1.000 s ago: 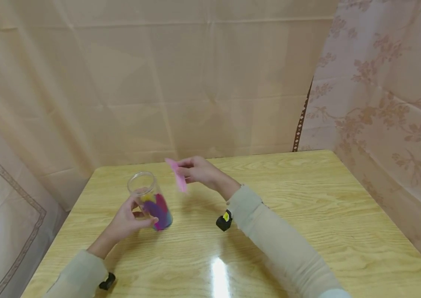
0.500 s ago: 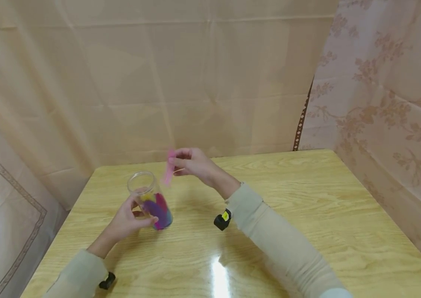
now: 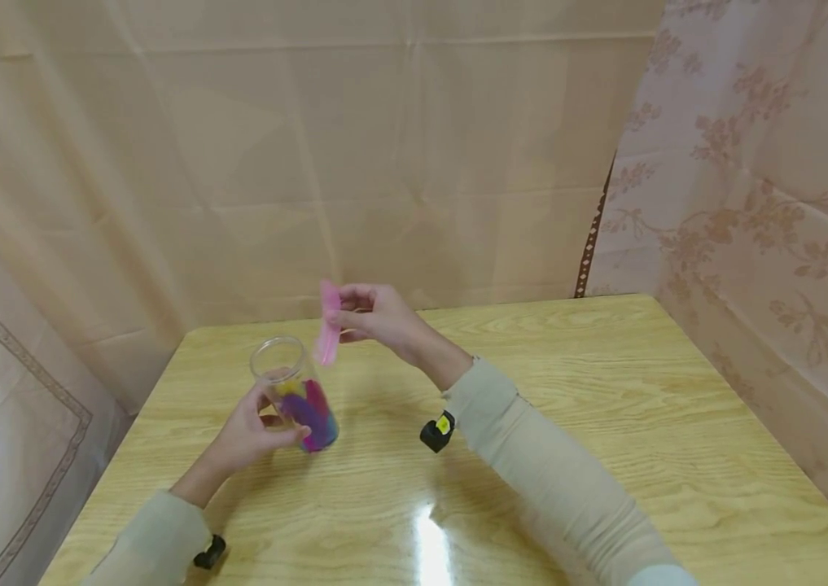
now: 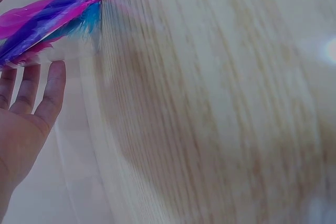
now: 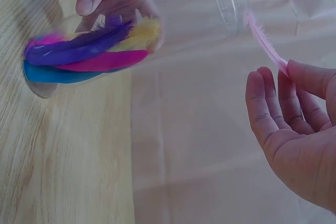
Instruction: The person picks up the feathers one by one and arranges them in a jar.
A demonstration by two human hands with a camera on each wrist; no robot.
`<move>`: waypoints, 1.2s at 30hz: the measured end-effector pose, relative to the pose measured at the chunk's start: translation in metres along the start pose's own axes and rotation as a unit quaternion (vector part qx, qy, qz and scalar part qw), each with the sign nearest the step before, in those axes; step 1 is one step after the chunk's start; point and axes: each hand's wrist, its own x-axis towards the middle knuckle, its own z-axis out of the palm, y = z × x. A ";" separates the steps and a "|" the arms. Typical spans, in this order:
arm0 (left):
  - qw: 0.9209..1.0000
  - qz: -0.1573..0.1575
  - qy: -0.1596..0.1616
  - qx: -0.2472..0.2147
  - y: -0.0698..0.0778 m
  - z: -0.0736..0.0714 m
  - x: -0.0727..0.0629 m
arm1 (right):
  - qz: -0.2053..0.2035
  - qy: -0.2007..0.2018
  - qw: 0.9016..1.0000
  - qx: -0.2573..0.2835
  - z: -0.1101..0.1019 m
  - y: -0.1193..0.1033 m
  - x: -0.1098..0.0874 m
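A clear plastic jar stands tilted on the table at left centre, its round mouth uncovered. Several dyed feathers in purple, magenta, teal and yellow lie inside, toward its bottom. My left hand grips the jar around its side, thumb in front. Just right of the jar's rim and above it, my right hand pinches a light pink feather between thumb and fingertips. In the right wrist view the pink feather's tip appears beside the jar's mouth; whether they touch I cannot tell.
The wood-grain table spreads out to the right, with a bright light reflection near its front. A beige curtain hangs behind the far edge, and a floral curtain stands at the right. Black wrist-camera mounts sit under both cuffs.
My right hand has risen slightly and moved left with the pink feather, which has turned from slanted to nearly upright. The left hand and the jar stay in place.
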 end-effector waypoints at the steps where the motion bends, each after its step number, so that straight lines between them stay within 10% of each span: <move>1: 1.000 0.001 0.000 0.000 0.000 0.000 0.000 | -0.003 -0.001 1.000 -0.001 0.000 0.000 0.000; 26: 1.000 -0.001 -0.008 0.001 0.001 -0.003 0.001 | -0.055 -0.030 0.998 -0.030 0.020 -0.020 -0.001; 36: 0.999 -0.049 -0.012 0.002 0.002 -0.004 0.002 | -0.117 -0.035 0.991 -0.052 0.035 -0.025 0.004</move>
